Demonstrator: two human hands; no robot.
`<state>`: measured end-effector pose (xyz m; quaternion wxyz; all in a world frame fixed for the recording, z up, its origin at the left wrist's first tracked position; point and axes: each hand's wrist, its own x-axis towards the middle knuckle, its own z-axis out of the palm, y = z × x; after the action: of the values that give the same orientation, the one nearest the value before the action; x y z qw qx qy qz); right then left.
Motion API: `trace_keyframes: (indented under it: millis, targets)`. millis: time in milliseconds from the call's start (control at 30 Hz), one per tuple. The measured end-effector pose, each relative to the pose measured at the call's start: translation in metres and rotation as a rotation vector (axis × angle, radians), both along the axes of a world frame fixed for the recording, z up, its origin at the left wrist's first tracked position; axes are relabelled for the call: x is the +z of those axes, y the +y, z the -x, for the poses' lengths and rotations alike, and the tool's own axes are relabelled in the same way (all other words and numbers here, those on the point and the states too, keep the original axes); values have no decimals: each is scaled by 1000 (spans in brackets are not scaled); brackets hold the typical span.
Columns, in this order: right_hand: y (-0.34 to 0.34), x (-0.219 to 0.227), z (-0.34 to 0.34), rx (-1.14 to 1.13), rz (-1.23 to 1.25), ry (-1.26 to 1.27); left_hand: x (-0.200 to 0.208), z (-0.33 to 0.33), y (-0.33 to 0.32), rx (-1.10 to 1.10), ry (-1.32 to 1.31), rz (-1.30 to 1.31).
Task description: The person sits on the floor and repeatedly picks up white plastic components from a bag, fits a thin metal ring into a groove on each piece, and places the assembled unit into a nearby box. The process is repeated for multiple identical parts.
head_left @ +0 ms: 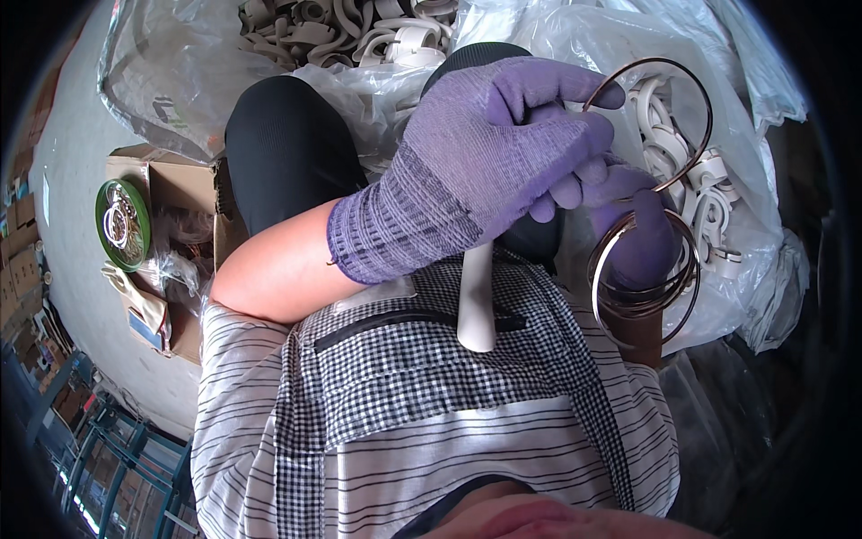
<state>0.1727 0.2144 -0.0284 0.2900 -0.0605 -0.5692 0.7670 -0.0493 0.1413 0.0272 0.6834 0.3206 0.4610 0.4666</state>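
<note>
My left hand (512,135), in a purple glove, reaches across from the left with its fingers curled. Its fingertips pinch a thin brown metal ring (710,117) at the upper left of its loop. Behind and to the right, my right hand (642,242), also gloved in purple, touches that ring's lower end. Several more thin metal rings (693,278) hang in a bundle around my right hand. A white curved plastic handle (477,310) sticks out below my left wrist over the checked apron; its upper part is hidden, and I cannot tell what holds it.
Beyond my knees, a clear plastic bag (171,81) holds many off-white curved plastic parts (395,40). Similar parts (714,211) lie in plastic sheeting at the right. At the left stands a cardboard box (171,171) with a green round tray (135,251) of thin rings.
</note>
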Motion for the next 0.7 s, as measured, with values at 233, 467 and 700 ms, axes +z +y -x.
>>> trace_keyframes:
  millis: [233,467,700]
  targets:
    - [-7,-2,-2,-71,-33,-138,-13,0,-2,54,-298,-25]
    - [-10,4,-5,-125,-65,-248,-31,-8,-4,148,-300,-34]
    - [-2,6,-6,-115,-129,-250,-28,-12,-8,197,-274,-222]
